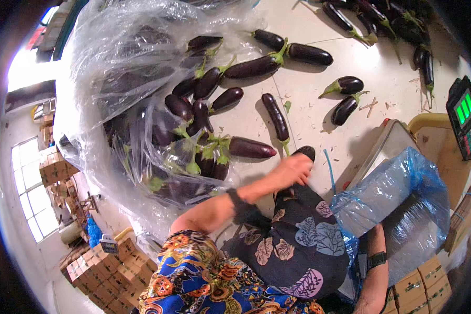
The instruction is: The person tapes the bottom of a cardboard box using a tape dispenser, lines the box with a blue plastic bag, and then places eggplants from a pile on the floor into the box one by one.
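My left hand (pixel 298 168), blurred and with its fingers bent, is beside a dark rounded thing, either a shoe toe or an eggplant; its grip is unclear. The back of my right hand (pixel 377 239) shows at a blue plastic bag (pixel 392 192) lining a container, its fingers hidden. An eggplant (pixel 275 117) lies just beyond my left hand, another (pixel 252 147) to its left. More eggplants (pixel 208 83) spill from a large clear plastic bag (pixel 102 51) on the left. Two short eggplants (pixel 344 110) (pixel 350 84) lie on the floor ahead, right of centre.
A platform scale (pixel 376 145) with a lit display (pixel 465 108) and a yellow-rimmed basin (pixel 431 119) stand at the right. More eggplants (pixel 408 29) lie at the upper right. Cardboard boxes are stacked at lower left (pixel 102 271) and lower right (pixel 420 286). My patterned trouser leg (pixel 298 243) lies between my arms.
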